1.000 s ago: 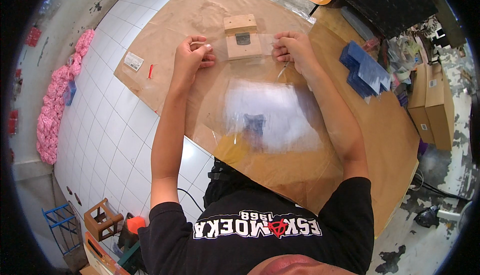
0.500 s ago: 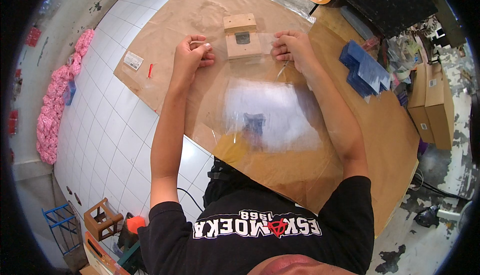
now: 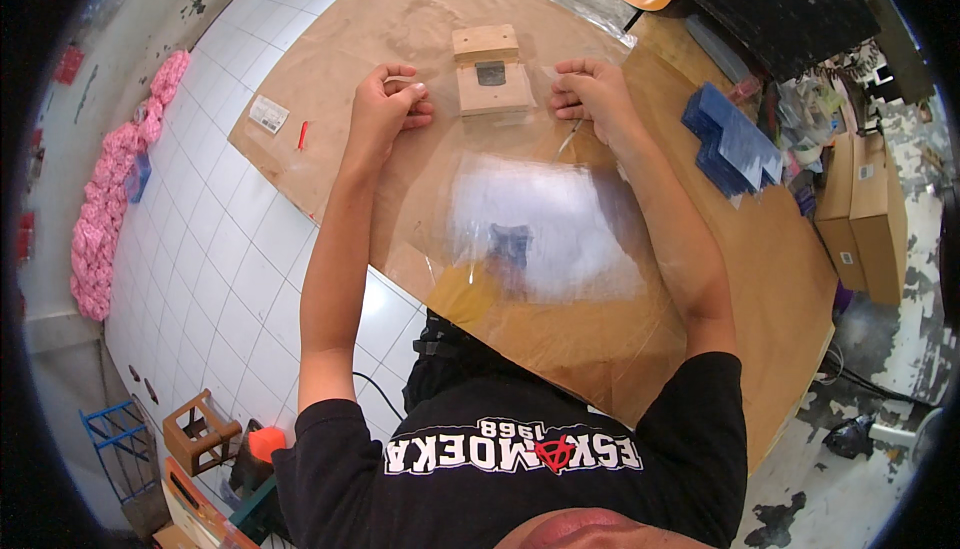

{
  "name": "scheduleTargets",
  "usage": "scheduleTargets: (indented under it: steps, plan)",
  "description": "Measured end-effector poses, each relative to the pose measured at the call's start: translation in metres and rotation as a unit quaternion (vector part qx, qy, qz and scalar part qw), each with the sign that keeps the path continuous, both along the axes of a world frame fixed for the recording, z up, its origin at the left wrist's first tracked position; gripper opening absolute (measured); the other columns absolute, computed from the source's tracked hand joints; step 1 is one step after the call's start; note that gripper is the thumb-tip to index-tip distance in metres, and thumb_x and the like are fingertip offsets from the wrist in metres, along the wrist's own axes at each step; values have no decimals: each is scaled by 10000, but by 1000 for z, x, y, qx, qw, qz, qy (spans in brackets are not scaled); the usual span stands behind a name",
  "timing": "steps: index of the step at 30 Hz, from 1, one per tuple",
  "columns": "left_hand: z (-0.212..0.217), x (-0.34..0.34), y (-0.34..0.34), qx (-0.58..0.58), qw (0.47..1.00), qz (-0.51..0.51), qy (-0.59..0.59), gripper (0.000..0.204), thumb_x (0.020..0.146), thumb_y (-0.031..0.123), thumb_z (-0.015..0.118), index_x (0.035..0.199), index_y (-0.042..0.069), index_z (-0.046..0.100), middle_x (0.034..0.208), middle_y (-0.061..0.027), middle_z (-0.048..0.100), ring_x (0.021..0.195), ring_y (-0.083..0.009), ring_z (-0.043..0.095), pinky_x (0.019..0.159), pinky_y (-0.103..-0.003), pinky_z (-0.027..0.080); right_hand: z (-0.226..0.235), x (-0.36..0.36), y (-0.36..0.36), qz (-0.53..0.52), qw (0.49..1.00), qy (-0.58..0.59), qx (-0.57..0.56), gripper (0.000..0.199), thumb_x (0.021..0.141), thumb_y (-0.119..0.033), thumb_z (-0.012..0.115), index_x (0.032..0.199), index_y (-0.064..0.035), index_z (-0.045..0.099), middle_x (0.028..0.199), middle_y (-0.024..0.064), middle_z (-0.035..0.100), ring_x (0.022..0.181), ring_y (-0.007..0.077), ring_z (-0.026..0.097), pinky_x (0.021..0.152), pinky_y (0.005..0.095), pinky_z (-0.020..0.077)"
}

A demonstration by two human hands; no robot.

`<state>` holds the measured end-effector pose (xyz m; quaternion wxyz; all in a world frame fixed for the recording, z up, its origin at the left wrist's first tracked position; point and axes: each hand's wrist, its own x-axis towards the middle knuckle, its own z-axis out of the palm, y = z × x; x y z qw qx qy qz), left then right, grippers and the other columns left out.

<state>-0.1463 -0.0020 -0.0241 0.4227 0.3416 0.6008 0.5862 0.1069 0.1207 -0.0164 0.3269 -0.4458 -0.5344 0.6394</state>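
A small wooden jig (image 3: 496, 99), made of pale blocks with a dark rectangular patch in its middle, sits on the brown-covered table between my hands. To its left, my left hand (image 3: 392, 109) is closed with thumb and fingers together; whatever they hold, if anything, is too faint to make out. On the jig's other side, my right hand (image 3: 592, 101) pinches what looks like a clear plastic sheet (image 3: 542, 79), its edge barely visible. A thin pointed tool (image 3: 570, 137) shows just below the right hand. Nearer me, a glossy clear sheet over white paper (image 3: 550, 229) reflects light.
Stacked blue plastic pieces (image 3: 730, 139) lie at the right, near cardboard boxes (image 3: 860, 214). On the left of the table are a white label (image 3: 268, 114) and a small red item (image 3: 302, 136). A black panel (image 3: 785, 9) stands at the back right.
The clear sheet between my right hand and the jig shows less than before. Both hands keep nearly the same pose; the whole view has shifted slightly.
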Motion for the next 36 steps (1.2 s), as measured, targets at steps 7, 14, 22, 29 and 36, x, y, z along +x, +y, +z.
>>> scheduleTargets:
  steps: [7,14,22,29,36]
  plan:
    - [-2,0,0,6,1000,-2,-1,262,840,19,576,1089,-23,503,855,-110,597,708,-173,630,605,-283,573,-2,1,1,6,1000,13,3,263,798,-13,582,1038,66,508,749,133,612,581,189,629,492,282,534]
    - [-3,0,2,10,1000,3,-1,264,837,12,559,1089,-30,493,849,-114,593,704,-174,630,605,-284,573,-1,1,0,3,1000,6,6,260,813,-31,572,1042,67,497,731,129,611,574,183,625,477,266,520]
    - [-2,1,1,-1,1000,7,4,287,853,44,596,1116,-9,496,855,-92,606,717,-153,631,614,-275,570,0,0,0,1,1000,4,7,278,795,-5,582,1046,73,493,719,136,621,558,184,619,472,262,515]
    - [-2,0,1,5,1000,8,0,265,843,24,571,1089,-34,494,862,-122,600,717,-180,638,615,-281,572,-1,-1,0,-1,1000,9,4,289,800,-5,585,1059,77,487,717,137,620,559,189,621,471,265,510]
    - [-2,0,2,4,1000,4,-3,271,843,24,578,1094,-35,493,873,-126,606,720,-178,640,619,-284,574,-1,0,0,-3,1000,10,4,290,804,-4,584,1065,80,489,738,138,623,565,189,624,474,266,511]
